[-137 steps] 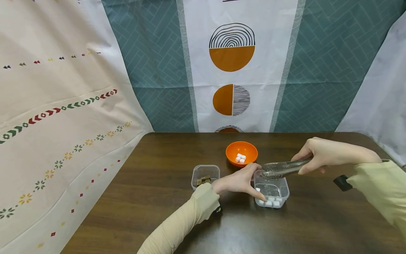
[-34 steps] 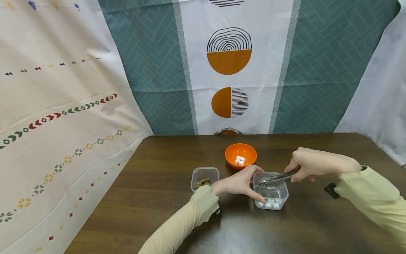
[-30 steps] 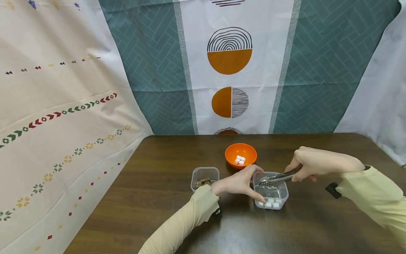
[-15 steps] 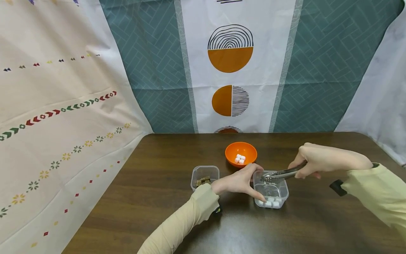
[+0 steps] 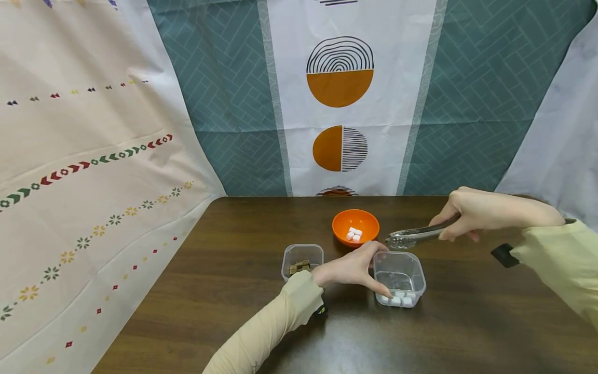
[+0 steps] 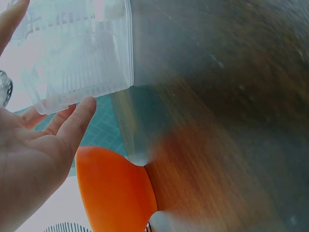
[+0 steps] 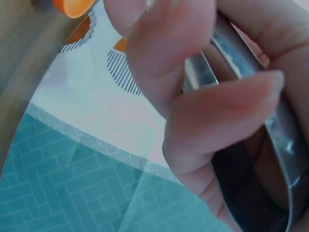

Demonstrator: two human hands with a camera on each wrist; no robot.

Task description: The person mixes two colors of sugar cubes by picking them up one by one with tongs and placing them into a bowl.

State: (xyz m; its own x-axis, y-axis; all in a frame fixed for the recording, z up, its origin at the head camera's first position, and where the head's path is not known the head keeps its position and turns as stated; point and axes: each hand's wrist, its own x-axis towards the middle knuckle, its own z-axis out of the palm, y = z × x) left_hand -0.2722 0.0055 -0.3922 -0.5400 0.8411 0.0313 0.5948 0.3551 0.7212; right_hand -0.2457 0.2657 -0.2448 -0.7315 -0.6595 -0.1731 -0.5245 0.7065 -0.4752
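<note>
A right hand grips tongs right of the orange bowl as a left hand holds a box of marshmallows front-right of the bowl; tongs catching the box's rim could tip it.

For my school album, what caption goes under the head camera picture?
The left hand grips a clear box of white pieces; the right hand holds metal tongs.

Cloth-screened tabletop setup, brown wood-grain table, patterned hangings behind
</note>
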